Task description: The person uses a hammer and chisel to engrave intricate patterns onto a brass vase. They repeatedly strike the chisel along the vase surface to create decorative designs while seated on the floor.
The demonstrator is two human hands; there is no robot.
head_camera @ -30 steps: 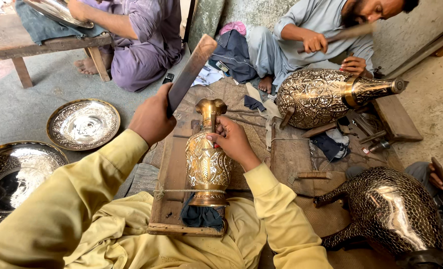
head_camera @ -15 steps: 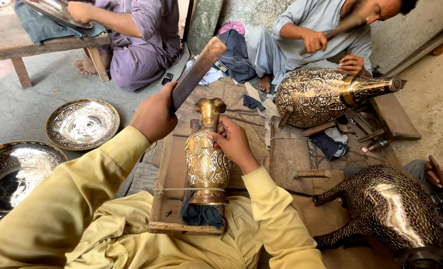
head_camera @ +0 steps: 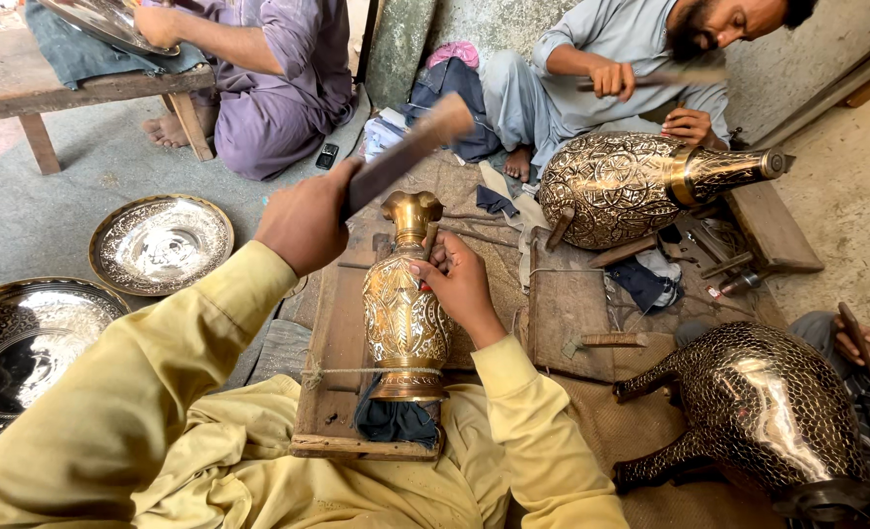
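A small engraved brass vase [head_camera: 402, 313] lies on a wooden board [head_camera: 337, 343], tied down with a string and with its foot on a dark cloth [head_camera: 394, 421]. My right hand [head_camera: 459, 284] rests against the vase's shoulder and pinches a thin metal punch [head_camera: 429, 243] set on the vase's neck. My left hand [head_camera: 305, 217] is raised to the left of the vase, closed around a flat wooden mallet [head_camera: 410, 149] that slants up to the right above the vase's mouth.
Two engraved round trays [head_camera: 161, 243] [head_camera: 23, 338] lie on the floor at left. Across from me a person hammers a large brass vase [head_camera: 640, 186]. Another large patterned vessel [head_camera: 758, 411] lies at lower right by a third person's hand [head_camera: 861, 343]. A fourth person sits by a bench [head_camera: 72, 93].
My left hand has swung the wooden mallet slightly higher and to the right above the vase. My right hand and the punch stay on the vase's neck.
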